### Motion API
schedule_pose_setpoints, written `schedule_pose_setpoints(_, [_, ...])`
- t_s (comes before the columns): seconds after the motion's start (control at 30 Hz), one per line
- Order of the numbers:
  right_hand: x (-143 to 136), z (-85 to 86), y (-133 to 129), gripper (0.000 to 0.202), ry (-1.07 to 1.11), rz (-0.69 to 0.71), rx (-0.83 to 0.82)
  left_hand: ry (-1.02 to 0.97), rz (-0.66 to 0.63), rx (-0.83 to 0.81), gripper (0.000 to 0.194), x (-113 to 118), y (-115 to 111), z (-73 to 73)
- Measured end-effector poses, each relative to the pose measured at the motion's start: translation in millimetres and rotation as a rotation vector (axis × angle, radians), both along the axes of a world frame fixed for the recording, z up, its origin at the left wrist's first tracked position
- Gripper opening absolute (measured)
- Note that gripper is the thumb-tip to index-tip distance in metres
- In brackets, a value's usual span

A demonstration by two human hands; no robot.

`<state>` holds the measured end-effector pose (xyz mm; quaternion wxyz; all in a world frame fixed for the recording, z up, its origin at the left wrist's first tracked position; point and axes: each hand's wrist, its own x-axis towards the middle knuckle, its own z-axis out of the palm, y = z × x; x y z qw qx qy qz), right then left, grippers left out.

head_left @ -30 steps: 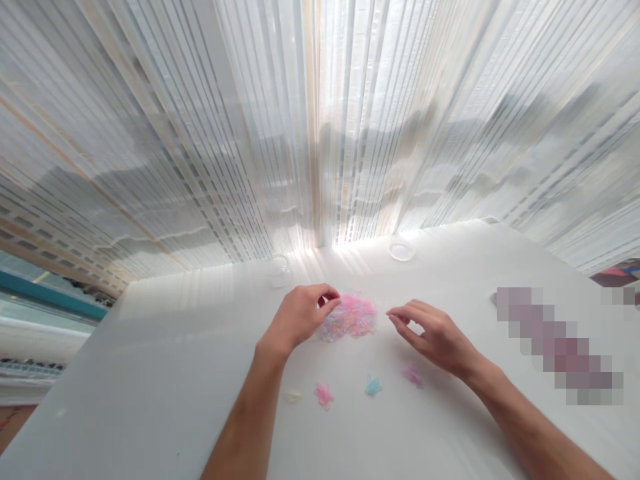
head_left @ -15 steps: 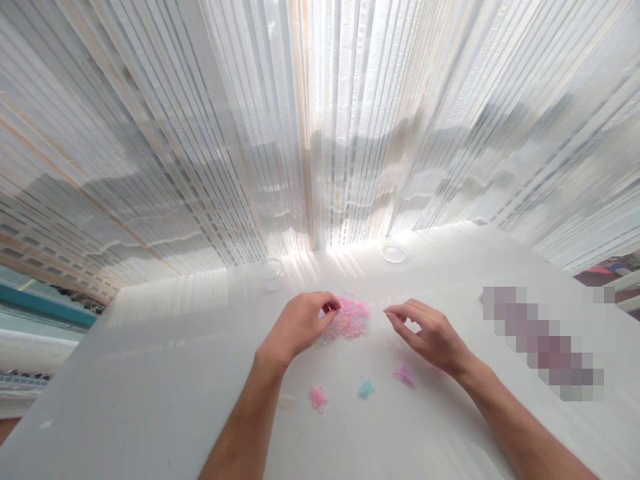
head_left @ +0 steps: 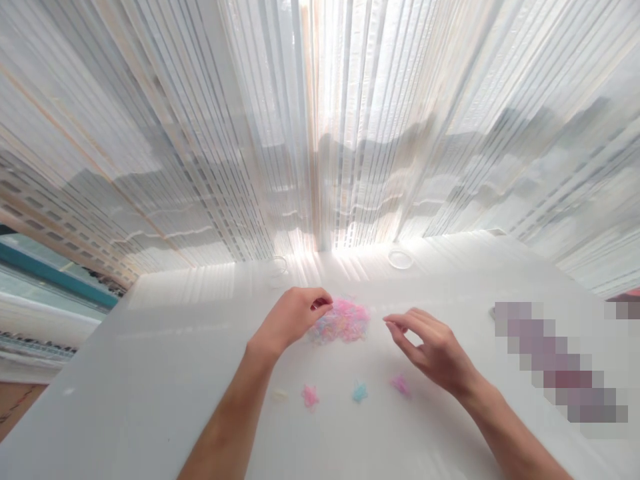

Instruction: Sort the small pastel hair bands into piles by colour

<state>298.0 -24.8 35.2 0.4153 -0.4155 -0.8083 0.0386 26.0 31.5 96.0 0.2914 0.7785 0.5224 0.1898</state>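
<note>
A heap of small rubber bands [head_left: 345, 321], mostly pink with blue and yellow among them, lies on the white table. My left hand [head_left: 295, 317] is at its left edge, thumb and fingertips pinched together; anything between them is too small to see. Apart from the heap on the right, my right hand [head_left: 430, 343] is also closed in a pinch, its contents not visible. Nearer to me, in a row, lie a cream bunch of bands [head_left: 280, 395], a pink bunch [head_left: 309, 396], a light blue bunch [head_left: 359, 392] and a purple bunch [head_left: 401, 385].
Two clear round items, a left one [head_left: 278, 265] and a right one [head_left: 401, 259], stand near the table's back edge. Behind it hangs a striped sheer curtain [head_left: 350, 133]. A blurred-out long object [head_left: 560, 367] lies on the right of the table [head_left: 150, 373].
My left hand has shifted slightly left, showing more of the heap's left side. My right hand stays pinched beside the heap. The whole view has also shifted a little.
</note>
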Motion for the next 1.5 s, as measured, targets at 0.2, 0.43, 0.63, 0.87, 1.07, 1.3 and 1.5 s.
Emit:
schedule_pose_setpoints(0.2, [0.1, -1.5, 3.0, 0.013, -0.005, -0.04, 0.04, 0.001, -0.038, -0.012, 0.019, -2.1, 0.1, -2.2])
schedule_pose_setpoints(0.43, [-0.5, -3.7, 3.2, 0.013, -0.004, -0.047, 0.035, -0.007, -0.087, 0.0, 0.021, 4.0, -4.1, -2.4])
schedule_pose_setpoints(0.63, [-1.3, 0.9, -0.2, 0.017, 0.002, -0.031, -0.001, 0.02, -0.077, 0.013, 0.02, 6.1, -2.8, -6.6])
schedule_pose_setpoints(0.87, [0.1, -2.7, 0.9, 0.017, 0.014, -0.01, -0.014, 0.071, -0.065, 0.03, 0.019, 2.9, -0.3, -9.0])
schedule_pose_setpoints(1.07, [-0.3, -4.1, -0.2, 0.016, 0.016, 0.002, -0.009, 0.083, -0.074, 0.031, 0.02, 2.3, -1.4, -8.3])
schedule_pose_setpoints(1.3, [-1.9, -2.9, -1.7, 0.018, 0.006, 0.022, -0.016, 0.052, -0.084, 0.04, 0.031, 2.8, -1.3, -6.9])
schedule_pose_setpoints(1.5, [-3.9, -2.0, -2.3, 0.018, 0.004, 0.03, -0.005, 0.018, -0.096, 0.035, 0.028, 2.7, -3.2, -0.6])
